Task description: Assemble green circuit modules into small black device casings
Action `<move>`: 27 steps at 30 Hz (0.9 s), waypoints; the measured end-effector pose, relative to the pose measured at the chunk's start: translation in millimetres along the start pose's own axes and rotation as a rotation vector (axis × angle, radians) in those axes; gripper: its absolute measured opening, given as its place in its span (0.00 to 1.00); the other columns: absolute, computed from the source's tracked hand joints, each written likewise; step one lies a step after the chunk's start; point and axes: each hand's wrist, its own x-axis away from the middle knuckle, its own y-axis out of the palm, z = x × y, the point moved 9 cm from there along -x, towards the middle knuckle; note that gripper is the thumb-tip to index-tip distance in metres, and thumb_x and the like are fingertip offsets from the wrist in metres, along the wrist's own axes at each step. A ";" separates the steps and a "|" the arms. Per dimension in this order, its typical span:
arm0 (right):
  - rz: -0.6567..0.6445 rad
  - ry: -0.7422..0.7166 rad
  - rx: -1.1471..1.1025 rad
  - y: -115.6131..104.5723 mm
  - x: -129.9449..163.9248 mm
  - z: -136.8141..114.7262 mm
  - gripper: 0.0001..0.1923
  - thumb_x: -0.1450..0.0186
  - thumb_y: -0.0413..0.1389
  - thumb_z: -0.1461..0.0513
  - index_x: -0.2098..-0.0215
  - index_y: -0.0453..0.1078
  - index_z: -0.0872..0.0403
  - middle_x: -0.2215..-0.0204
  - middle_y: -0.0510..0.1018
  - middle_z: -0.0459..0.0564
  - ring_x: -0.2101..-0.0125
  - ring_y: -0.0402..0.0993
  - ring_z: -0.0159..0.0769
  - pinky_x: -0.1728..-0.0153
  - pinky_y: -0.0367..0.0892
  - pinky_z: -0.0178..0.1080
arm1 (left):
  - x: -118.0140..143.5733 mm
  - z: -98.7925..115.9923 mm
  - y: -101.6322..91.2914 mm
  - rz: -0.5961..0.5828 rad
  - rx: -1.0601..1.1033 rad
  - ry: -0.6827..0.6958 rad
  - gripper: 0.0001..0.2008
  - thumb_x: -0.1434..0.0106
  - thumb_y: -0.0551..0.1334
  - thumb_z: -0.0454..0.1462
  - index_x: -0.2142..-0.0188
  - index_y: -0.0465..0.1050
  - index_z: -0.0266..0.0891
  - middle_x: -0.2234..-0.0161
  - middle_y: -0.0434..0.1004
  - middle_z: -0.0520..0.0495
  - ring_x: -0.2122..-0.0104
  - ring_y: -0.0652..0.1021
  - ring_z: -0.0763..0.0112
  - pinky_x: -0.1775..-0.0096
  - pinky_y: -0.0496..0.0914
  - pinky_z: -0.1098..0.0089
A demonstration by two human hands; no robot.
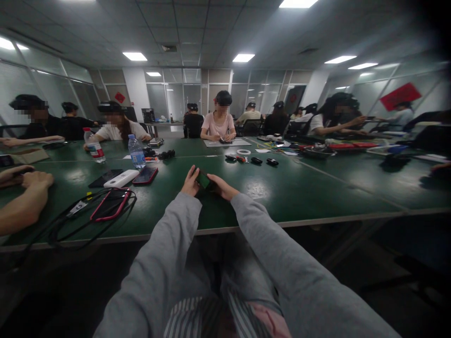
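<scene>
Above the near part of the green table (pixel 268 202), I hold a small dark rectangular object (pixel 203 180) with a greenish face. Its kind is too dim to tell. My left hand (pixel 190 182) grips its left side, thumb and fingers bent around the edge. On the other side my right hand (pixel 222 186) closes on the right end, and its fingertips are partly hidden. Both grey sleeves reach forward over the table's front edge.
Left of my hands lie a red-edged phone (pixel 145 176), a white device (pixel 121 179), a pink-framed phone (pixel 110 204) and a black cable (pixel 58 225). Two bottles (pixel 137 152) stand behind. Another person's hand (pixel 37 180) rests far left. Black items (pixel 256 161) lie ahead.
</scene>
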 end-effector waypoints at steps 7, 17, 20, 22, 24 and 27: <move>0.197 -0.109 0.056 -16.8 -11.4 7.5 0.20 0.43 0.58 0.50 0.54 0.66 0.49 0.61 0.75 0.45 0.63 0.72 0.33 0.62 0.69 0.36 | 3.9 -24.5 -1.1 0.033 -0.077 -0.239 0.20 0.41 0.62 0.49 0.58 0.72 0.34 0.75 0.74 0.47 0.75 0.75 0.73 0.69 0.69 0.73; 0.281 -0.332 0.224 -14.4 -12.0 -2.1 0.23 0.41 0.55 0.51 0.51 0.62 0.51 0.53 0.70 0.50 0.52 0.67 0.37 0.45 0.60 0.43 | 5.2 -31.9 -2.7 0.028 -0.124 -0.249 0.15 0.40 0.63 0.44 0.59 0.73 0.36 0.75 0.74 0.48 0.76 0.74 0.75 0.68 0.68 0.73; 0.250 -0.357 0.271 -9.6 -11.2 -3.5 0.24 0.41 0.55 0.51 0.50 0.61 0.51 0.54 0.71 0.49 0.53 0.67 0.37 0.47 0.61 0.43 | 3.5 -31.8 -4.2 0.037 -0.109 -0.250 0.17 0.40 0.61 0.47 0.58 0.72 0.36 0.75 0.74 0.48 0.76 0.74 0.75 0.68 0.69 0.73; 0.222 -0.341 0.273 -7.4 -12.2 -1.9 0.25 0.41 0.56 0.51 0.49 0.59 0.51 0.57 0.71 0.49 0.55 0.68 0.37 0.49 0.63 0.43 | 2.7 -32.5 -5.5 0.046 -0.111 -0.259 0.19 0.38 0.59 0.49 0.58 0.71 0.36 0.75 0.74 0.48 0.76 0.75 0.74 0.68 0.70 0.73; 0.198 -0.321 0.276 -5.8 -12.6 -0.6 0.26 0.41 0.56 0.51 0.48 0.58 0.50 0.59 0.71 0.48 0.58 0.69 0.36 0.52 0.64 0.42 | 1.9 -33.4 -6.5 0.053 -0.114 -0.265 0.21 0.38 0.56 0.51 0.58 0.72 0.36 0.75 0.74 0.47 0.75 0.75 0.74 0.68 0.70 0.74; 0.191 -0.311 0.299 -5.1 -10.5 -1.7 0.25 0.41 0.56 0.52 0.48 0.59 0.49 0.60 0.71 0.47 0.60 0.69 0.34 0.53 0.65 0.40 | 0.7 -33.4 -3.6 0.028 -0.089 -0.245 0.23 0.38 0.57 0.52 0.57 0.72 0.34 0.72 0.76 0.45 0.72 0.77 0.72 0.66 0.71 0.72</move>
